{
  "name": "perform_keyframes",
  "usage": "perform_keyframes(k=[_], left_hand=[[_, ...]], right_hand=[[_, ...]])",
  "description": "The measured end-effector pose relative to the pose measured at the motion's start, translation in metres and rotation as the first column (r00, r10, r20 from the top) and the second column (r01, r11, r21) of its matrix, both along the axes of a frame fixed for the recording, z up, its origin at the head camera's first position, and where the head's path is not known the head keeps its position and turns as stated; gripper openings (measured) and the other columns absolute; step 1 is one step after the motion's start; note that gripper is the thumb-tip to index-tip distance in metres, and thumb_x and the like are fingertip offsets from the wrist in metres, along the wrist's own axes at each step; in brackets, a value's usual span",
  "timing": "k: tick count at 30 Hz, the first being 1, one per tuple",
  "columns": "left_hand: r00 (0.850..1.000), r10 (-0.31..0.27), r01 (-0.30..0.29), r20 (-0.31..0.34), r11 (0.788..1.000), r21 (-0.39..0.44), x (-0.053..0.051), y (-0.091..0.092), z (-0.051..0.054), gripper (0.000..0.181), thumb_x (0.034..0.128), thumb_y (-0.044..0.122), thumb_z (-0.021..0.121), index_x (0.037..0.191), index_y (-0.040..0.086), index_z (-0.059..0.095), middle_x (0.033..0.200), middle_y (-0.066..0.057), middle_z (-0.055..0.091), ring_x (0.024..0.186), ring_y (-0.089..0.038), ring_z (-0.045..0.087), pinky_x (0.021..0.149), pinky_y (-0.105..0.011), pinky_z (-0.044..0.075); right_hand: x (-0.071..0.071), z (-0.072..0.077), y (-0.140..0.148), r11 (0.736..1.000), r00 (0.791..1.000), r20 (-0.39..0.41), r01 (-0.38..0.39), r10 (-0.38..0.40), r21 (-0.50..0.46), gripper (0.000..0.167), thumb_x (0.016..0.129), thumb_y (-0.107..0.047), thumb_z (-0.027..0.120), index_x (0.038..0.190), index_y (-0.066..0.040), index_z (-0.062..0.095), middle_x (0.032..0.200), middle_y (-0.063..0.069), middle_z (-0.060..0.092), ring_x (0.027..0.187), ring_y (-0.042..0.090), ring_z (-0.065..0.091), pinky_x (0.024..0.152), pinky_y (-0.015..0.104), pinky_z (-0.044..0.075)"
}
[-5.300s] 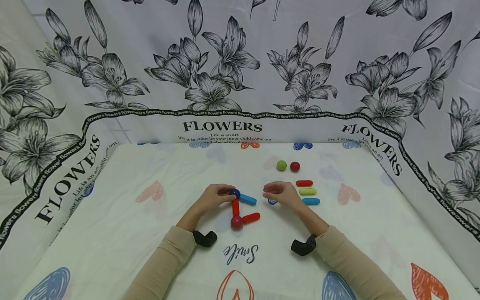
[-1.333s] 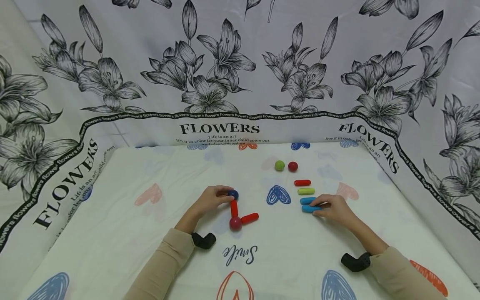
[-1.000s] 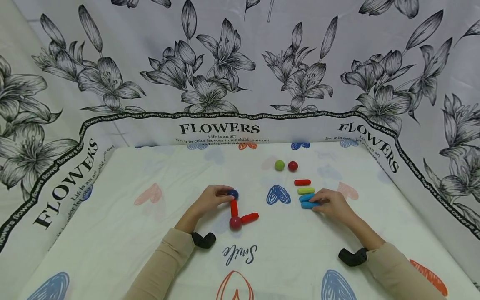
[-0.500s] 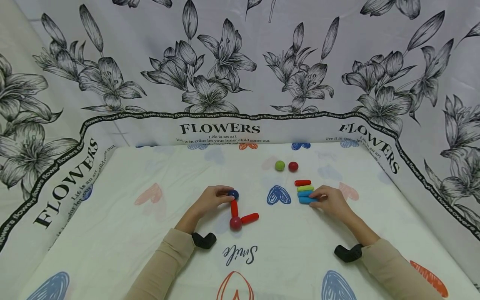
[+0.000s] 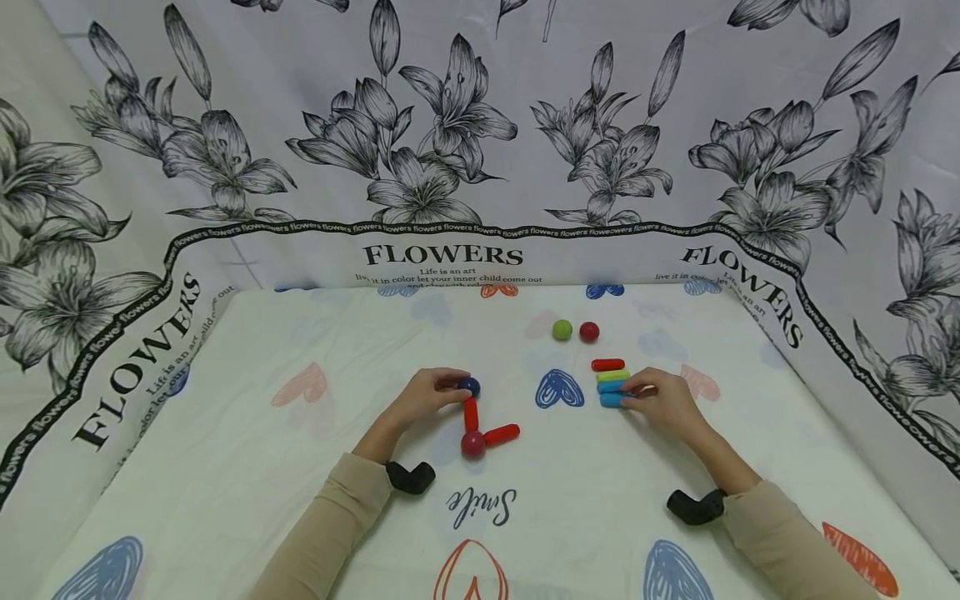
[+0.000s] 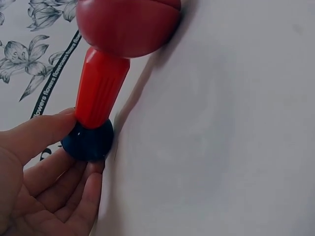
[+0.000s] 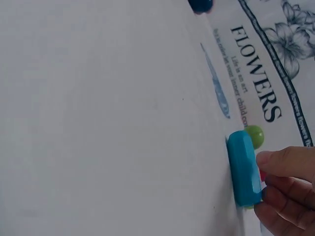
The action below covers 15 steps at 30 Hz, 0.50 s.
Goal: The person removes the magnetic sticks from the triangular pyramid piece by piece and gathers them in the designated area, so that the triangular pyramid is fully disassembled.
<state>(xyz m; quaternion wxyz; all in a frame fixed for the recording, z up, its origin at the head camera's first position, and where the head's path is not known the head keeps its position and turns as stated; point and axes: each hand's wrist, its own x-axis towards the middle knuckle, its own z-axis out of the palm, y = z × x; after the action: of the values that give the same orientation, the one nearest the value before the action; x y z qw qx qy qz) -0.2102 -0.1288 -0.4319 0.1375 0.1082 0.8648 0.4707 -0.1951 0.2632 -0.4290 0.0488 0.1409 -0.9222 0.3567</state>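
Observation:
In the head view my left hand (image 5: 429,395) pinches a dark blue ball (image 5: 470,387). A red stick (image 5: 471,414) joins that ball to a larger red ball (image 5: 473,444), from which a second red stick (image 5: 502,434) points right. The left wrist view shows thumb and fingers around the blue ball (image 6: 88,141). My right hand (image 5: 666,402) has its fingertips on the right ends of two blue sticks, the nearer one (image 5: 611,400) against the farther one (image 5: 610,387). The right wrist view shows thumb and fingers at the near blue stick (image 7: 243,168); whether they grip both sticks is unclear.
Beyond the blue sticks lie a yellow-green stick (image 5: 611,376) and a red stick (image 5: 608,364). Farther back are a green ball (image 5: 562,330) and a dark red ball (image 5: 589,332). A flower-printed cloth (image 5: 450,167) rises behind the table.
A blue stick once beside the dark blue ball is now with the right-hand row. My right hand moved right, then pushed the blue sticks away from me, closing the row up. My left hand stayed.

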Motion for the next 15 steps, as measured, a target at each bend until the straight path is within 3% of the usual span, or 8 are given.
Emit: perform_keyframes(k=[6, 11, 15], left_hand=[[1.0, 0.001, -0.001, 0.004, 1.0, -0.007, 0.0, 0.005, 0.0, 0.042, 0.091, 0.022, 0.066, 0.13, 0.008, 0.06, 0.127, -0.014, 0.065, 0.111, -0.024, 0.061, 0.102, -0.039, 0.051], [1.0, 0.006, -0.006, 0.002, 1.0, -0.019, 0.0, 0.009, -0.002, 0.042, 0.0912, 0.023, 0.066, 0.131, 0.01, 0.06, 0.127, -0.012, 0.065, 0.11, -0.023, 0.061, 0.101, -0.038, 0.051], [1.0, 0.022, -0.022, -0.002, 0.999, -0.025, 0.0, 0.011, -0.001, 0.042, 0.0909, 0.021, 0.066, 0.13, 0.009, 0.06, 0.125, -0.013, 0.066, 0.109, -0.023, 0.062, 0.1, -0.038, 0.052]], right_hand=[[0.006, 0.007, -0.011, 1.0, 0.999, -0.042, 0.022, -0.022, -0.001, 0.014, 0.079, -0.006, 0.076, 0.093, -0.003, 0.074, 0.092, 0.013, 0.074, 0.081, 0.009, 0.066, 0.078, 0.017, 0.054], [0.008, 0.01, -0.023, 0.998, 1.0, 0.025, -0.002, 0.004, -0.057, 0.018, 0.081, -0.005, 0.075, 0.098, 0.001, 0.072, 0.095, 0.017, 0.074, 0.076, -0.004, 0.063, 0.076, 0.015, 0.055], [0.009, 0.008, -0.034, 0.993, 0.995, 0.082, -0.045, 0.054, -0.109, 0.021, 0.081, -0.007, 0.075, 0.1, 0.001, 0.072, 0.096, 0.019, 0.074, 0.077, -0.001, 0.066, 0.075, 0.01, 0.053]])
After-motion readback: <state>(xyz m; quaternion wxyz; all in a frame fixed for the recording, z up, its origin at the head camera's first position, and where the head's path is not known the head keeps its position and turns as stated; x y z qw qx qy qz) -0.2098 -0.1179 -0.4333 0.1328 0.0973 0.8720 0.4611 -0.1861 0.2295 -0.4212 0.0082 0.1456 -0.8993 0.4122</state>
